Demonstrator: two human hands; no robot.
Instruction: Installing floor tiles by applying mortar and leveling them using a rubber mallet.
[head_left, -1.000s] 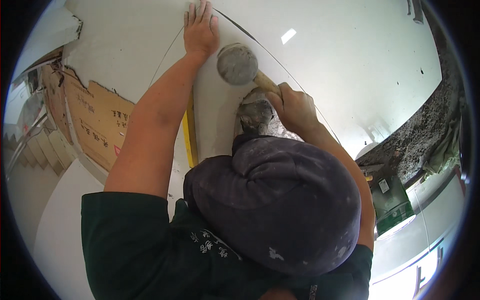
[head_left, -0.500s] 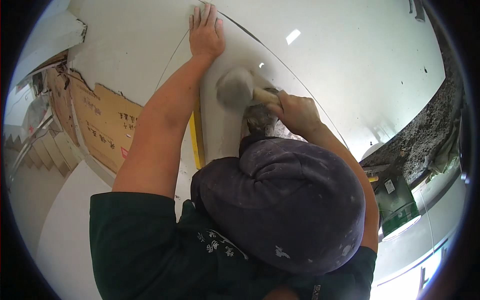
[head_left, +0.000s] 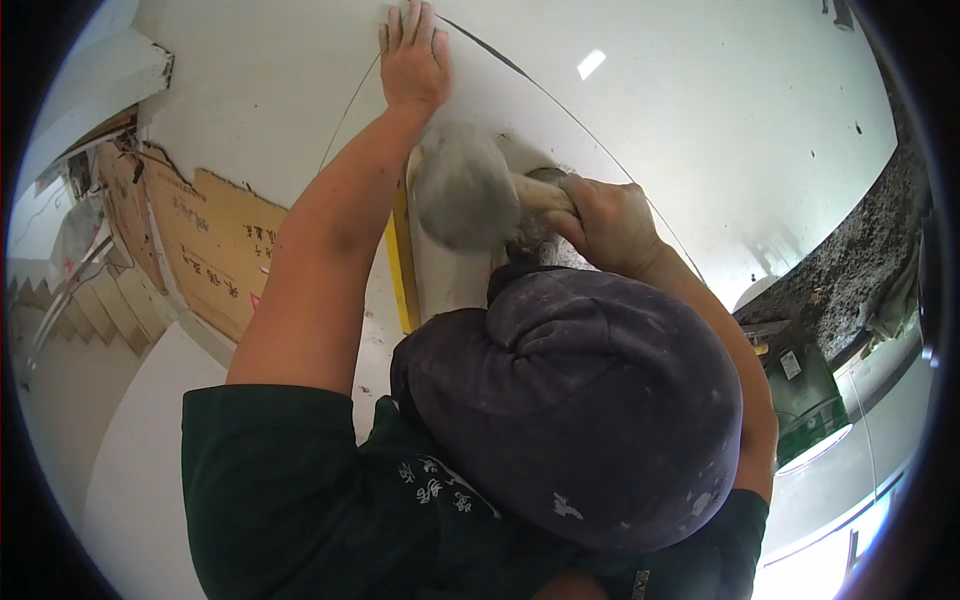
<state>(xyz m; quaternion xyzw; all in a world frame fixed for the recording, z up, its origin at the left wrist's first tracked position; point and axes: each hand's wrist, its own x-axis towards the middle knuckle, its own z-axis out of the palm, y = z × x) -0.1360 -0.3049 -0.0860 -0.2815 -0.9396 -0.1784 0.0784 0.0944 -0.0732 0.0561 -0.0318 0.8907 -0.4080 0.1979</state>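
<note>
My left hand [head_left: 412, 65] lies on the glossy white tiles [head_left: 700, 100], fingers outstretched, near a thin dark joint. My right hand [head_left: 610, 220] grips the pale wooden handle of a mallet [head_left: 465, 200]; its round grey head is motion-blurred, so whether it touches the surface beneath is unclear. A yellow straight bar [head_left: 403, 275] lies under my left forearm. Just below the mallet, my bent leg in dark, paint-spotted trousers [head_left: 570, 400] fills the middle; a scuffed shoe is mostly hidden behind the mallet and right hand.
Torn brown cardboard [head_left: 210, 250] covers part of the left side, beyond which a staircase [head_left: 110, 300] with a railing descends. A rough dark strip of mortar or debris [head_left: 840, 250] borders the tiles at right, with a green metal container [head_left: 810, 400] and crumpled cloth [head_left: 890, 315] below.
The mallet head has swung downward in the picture, toward my body, and looks larger. My left hand remains flat on the tile. The whole view has shifted slightly.
</note>
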